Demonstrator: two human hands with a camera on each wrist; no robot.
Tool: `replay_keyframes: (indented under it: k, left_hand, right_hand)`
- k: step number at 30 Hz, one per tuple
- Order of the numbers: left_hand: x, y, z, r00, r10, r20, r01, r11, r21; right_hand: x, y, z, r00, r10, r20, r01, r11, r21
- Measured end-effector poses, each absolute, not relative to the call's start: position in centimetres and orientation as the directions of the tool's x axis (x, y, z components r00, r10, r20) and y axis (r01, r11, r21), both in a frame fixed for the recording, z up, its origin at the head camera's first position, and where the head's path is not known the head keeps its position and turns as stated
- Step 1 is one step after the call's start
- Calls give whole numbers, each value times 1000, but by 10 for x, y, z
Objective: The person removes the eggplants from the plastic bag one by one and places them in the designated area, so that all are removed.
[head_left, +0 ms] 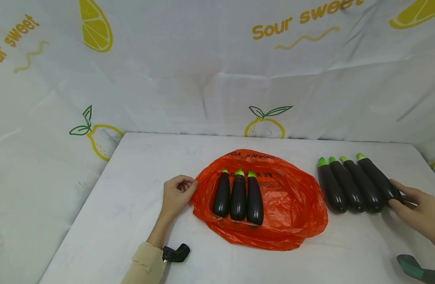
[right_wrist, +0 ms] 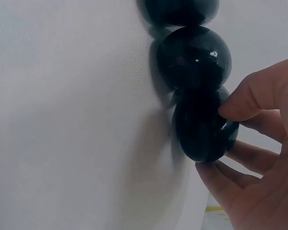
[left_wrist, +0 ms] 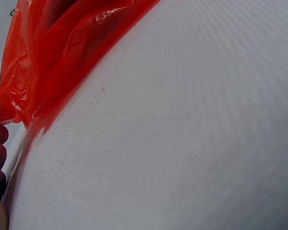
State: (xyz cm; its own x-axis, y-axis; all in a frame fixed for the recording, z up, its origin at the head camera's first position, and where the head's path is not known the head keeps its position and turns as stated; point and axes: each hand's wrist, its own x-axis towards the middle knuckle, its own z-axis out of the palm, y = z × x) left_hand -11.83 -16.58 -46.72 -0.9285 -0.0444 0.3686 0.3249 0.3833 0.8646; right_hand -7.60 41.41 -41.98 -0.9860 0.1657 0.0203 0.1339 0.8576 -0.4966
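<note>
A red plastic bag [head_left: 288,221] with dark print lies spread on the table, and three eggplants [head_left: 238,199] rest on it side by side, green stem ends pointing away. At its left edge my left hand [head_left: 176,195] pinches the plastic between thumb and curled fingers. Right of the bag, several more eggplants [head_left: 350,185] lie in a slanted row. My right hand [head_left: 421,209] grips the near, rounded end of the rightmost eggplant [right_wrist: 204,129], with thumb and fingers on opposite sides in the right wrist view. That eggplant lies against its neighbour [right_wrist: 194,57].
A white cloth covers the table [head_left: 142,157]. Behind it hangs a white curtain [head_left: 189,59] printed with lemons and lettering. A black wrist device [head_left: 176,253] sits at the left sleeve, and a dark green and black one [head_left: 414,267] shows at lower right.
</note>
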Motion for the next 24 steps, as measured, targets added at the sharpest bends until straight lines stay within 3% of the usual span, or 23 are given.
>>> replay_keyframes:
  k: [7,14,24]
  left_hand:
    - [-118,-166,-468,-928,-44,370,326,384,864]
    - [-118,-166,-467,-931,-52,360,315,381,869]
    - [-115,-161,-459,-942,-74,326,268,414,870]
  right_hand:
    - [-76,416,-423,-990,132,59,84,856,-511]
    - [-75,411,-423,-982,80,173,-18,866,-500]
    - [-73,408,-427,-975,141,173,46,885,-462]
